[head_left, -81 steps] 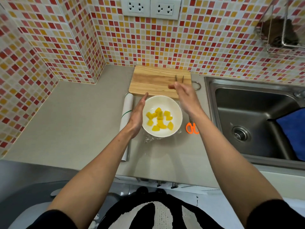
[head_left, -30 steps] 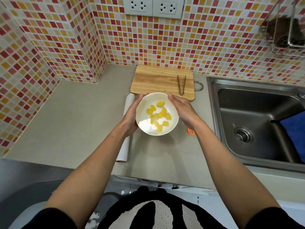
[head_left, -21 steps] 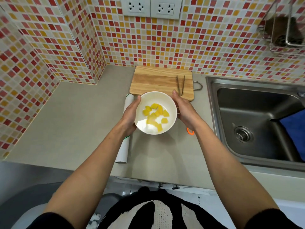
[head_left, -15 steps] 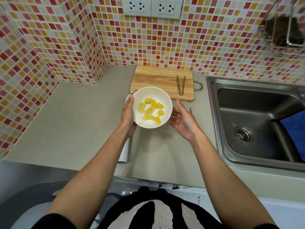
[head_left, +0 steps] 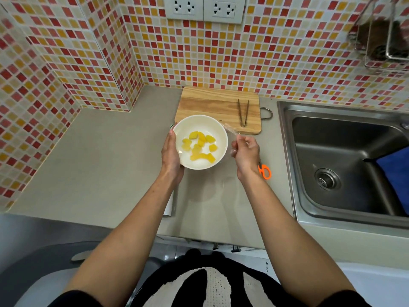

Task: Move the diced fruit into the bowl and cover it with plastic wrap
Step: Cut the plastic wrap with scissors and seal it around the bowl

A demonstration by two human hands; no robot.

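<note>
Right hand point(head_left: 244, 152) released bowl point(head_left: 200, 141), pinches wrap point(head_left: 232, 138).

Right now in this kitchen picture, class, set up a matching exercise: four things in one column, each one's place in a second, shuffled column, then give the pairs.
Things:
1. tongs
2. diced fruit
3. scissors
4. blue cloth

Places:
A. in the white bowl
B. in the sink
C. on the cutting board
D. on the counter beside the right wrist

Pairs: 1-C, 2-A, 3-D, 4-B
</note>
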